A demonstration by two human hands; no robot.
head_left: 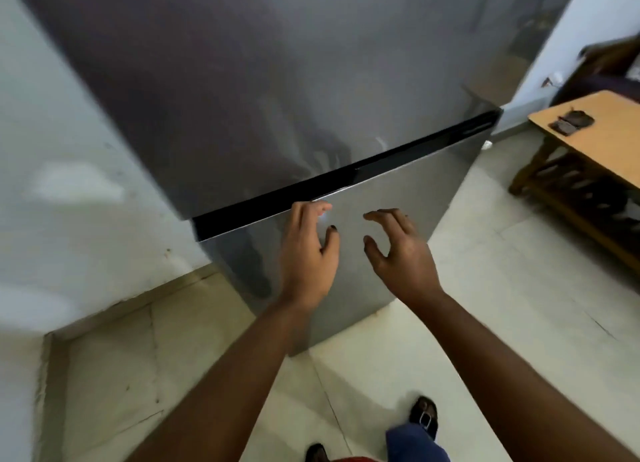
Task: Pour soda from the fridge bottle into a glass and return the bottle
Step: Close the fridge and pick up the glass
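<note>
A tall grey fridge [263, 80] fills the middle of the head view, both doors closed, with a black gap [346, 181] between the upper and lower door. My left hand [306, 253] rests at the top edge of the lower door [408, 191], fingertips at the black gap, holding nothing. My right hand [401, 253] hovers just right of it in front of the lower door, fingers spread and curled, empty. No bottle or glass is in sight.
A pale wall [69, 184] stands close on the fridge's left. A wooden table [595, 139] with a small dark object [571, 122] on it is at the right. Pale tiled floor [502, 305] lies below, with my feet [422, 413] near the bottom edge.
</note>
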